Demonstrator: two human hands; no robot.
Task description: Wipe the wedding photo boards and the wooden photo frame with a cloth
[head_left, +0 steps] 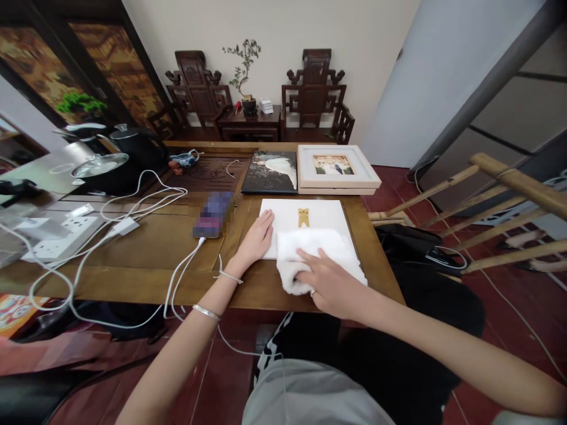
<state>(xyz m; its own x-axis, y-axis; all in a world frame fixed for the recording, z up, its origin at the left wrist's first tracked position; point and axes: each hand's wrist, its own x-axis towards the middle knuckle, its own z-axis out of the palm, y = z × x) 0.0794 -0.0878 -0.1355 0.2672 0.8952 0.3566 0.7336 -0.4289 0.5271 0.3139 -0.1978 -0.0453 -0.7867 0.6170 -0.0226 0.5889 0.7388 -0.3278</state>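
A white panel (319, 215) with a small gold fitting (303, 217) lies face down on the wooden table (150, 248). My left hand (256, 241) rests flat on the panel's left edge, fingers stretched out. My right hand (325, 283) presses on a folded white cloth (310, 248) that lies over the panel's near part, fingers spread on top of it.
Behind the panel sit a white framed photo (336, 167) and a dark photo print (271, 172). A phone (213, 214) on a white cable, power strips (66, 233) and kettles (119, 156) fill the left side. Bamboo poles (487, 200) stand at the right, carved chairs (199, 94) behind.
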